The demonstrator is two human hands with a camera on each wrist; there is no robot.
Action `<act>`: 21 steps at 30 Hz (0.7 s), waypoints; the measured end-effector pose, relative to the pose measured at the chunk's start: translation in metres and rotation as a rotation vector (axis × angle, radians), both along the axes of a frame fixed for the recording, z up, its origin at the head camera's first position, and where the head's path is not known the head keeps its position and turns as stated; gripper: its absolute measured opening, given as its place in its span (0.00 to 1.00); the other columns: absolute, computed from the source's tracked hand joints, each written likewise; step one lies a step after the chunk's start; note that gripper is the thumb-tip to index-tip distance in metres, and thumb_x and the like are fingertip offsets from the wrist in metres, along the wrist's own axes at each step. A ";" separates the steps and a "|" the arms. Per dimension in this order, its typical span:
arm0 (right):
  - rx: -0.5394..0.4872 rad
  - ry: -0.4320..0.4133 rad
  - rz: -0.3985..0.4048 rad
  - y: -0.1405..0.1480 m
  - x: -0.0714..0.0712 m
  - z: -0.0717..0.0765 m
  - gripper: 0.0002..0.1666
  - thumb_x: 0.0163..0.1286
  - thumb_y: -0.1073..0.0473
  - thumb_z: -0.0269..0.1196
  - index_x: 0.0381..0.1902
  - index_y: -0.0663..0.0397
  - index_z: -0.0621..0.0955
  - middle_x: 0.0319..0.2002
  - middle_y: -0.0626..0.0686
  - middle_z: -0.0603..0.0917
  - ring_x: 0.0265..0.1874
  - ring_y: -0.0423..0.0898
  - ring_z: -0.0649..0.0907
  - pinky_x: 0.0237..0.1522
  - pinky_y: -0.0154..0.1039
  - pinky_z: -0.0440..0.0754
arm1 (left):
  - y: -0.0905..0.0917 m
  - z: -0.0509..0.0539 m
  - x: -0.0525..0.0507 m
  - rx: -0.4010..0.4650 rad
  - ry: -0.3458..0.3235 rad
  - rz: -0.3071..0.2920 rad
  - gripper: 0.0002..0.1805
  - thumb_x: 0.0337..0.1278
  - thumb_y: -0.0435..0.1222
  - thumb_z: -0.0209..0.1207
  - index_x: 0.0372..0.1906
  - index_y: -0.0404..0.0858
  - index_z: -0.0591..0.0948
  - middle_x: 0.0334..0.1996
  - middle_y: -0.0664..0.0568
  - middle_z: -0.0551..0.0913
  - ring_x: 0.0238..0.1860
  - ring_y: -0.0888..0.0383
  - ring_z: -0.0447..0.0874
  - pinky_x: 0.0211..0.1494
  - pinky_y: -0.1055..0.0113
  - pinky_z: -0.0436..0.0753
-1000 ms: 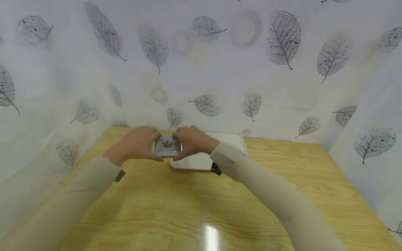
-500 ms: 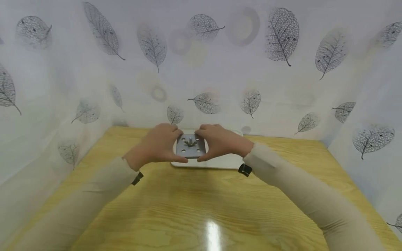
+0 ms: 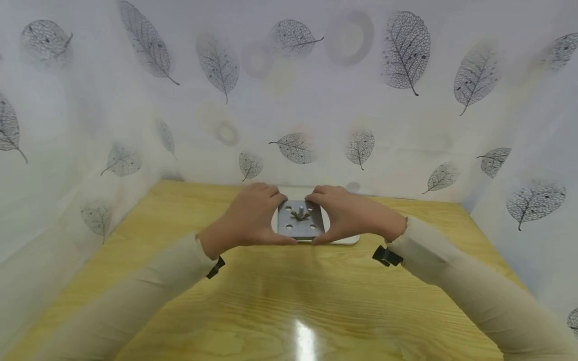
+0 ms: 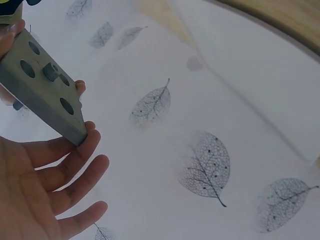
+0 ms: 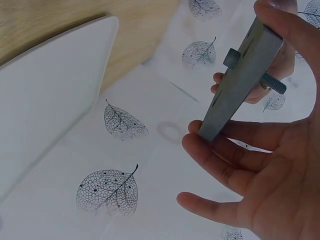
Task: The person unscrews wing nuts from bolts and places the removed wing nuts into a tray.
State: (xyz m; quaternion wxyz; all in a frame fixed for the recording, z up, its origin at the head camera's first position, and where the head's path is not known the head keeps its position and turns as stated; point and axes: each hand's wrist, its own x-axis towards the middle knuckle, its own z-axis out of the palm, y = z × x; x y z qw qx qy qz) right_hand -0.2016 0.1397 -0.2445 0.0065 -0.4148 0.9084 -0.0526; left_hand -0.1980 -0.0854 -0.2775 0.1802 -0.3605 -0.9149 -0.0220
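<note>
A square grey metal plate (image 3: 293, 225) with a hole near each corner is held between both hands. My left hand (image 3: 248, 218) grips its left edge between thumb and fingers. On the opposite edge my right hand (image 3: 354, 216) holds it the same way. A dull brass-coloured wing nut (image 3: 300, 216) sits on a bolt at the middle of the upper face. The right wrist view shows the bolt head (image 5: 231, 58) on one face and the threaded end (image 5: 274, 84) on the other. Beneath the plate, a white tray (image 3: 349, 240) is partly hidden by the hands.
The tray lies at the back of a wood-grain table (image 3: 280, 301). A white curtain with leaf prints (image 3: 316, 105) closes in the back and both sides. Black straps with cameras (image 3: 387, 255) show at the wrists.
Both hands have carried the metal plate to the right, from the tray's left side to over its middle. The plate is also slightly lower in the head view. The grip looks the same.
</note>
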 end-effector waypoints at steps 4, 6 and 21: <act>-0.009 -0.002 0.011 0.007 0.007 0.005 0.49 0.45 0.39 0.73 0.59 0.62 0.72 0.47 0.52 0.77 0.38 0.43 0.75 0.38 0.35 0.77 | 0.006 0.003 0.006 0.006 -0.002 -0.013 0.47 0.34 0.73 0.57 0.48 0.37 0.79 0.39 0.51 0.80 0.43 0.54 0.76 0.59 0.59 0.75; -0.012 0.002 0.015 0.010 0.010 0.007 0.49 0.45 0.40 0.74 0.59 0.62 0.72 0.46 0.52 0.77 0.38 0.43 0.74 0.37 0.35 0.77 | 0.008 0.005 0.008 0.004 0.006 -0.017 0.47 0.34 0.74 0.57 0.48 0.37 0.79 0.38 0.52 0.79 0.42 0.54 0.75 0.58 0.59 0.75; -0.084 -0.028 0.029 0.023 0.011 -0.020 0.46 0.44 0.41 0.73 0.56 0.62 0.74 0.43 0.51 0.75 0.38 0.42 0.70 0.36 0.33 0.73 | 0.022 -0.009 0.013 -0.036 -0.047 -0.008 0.46 0.34 0.73 0.57 0.48 0.39 0.79 0.36 0.54 0.78 0.40 0.56 0.73 0.60 0.60 0.74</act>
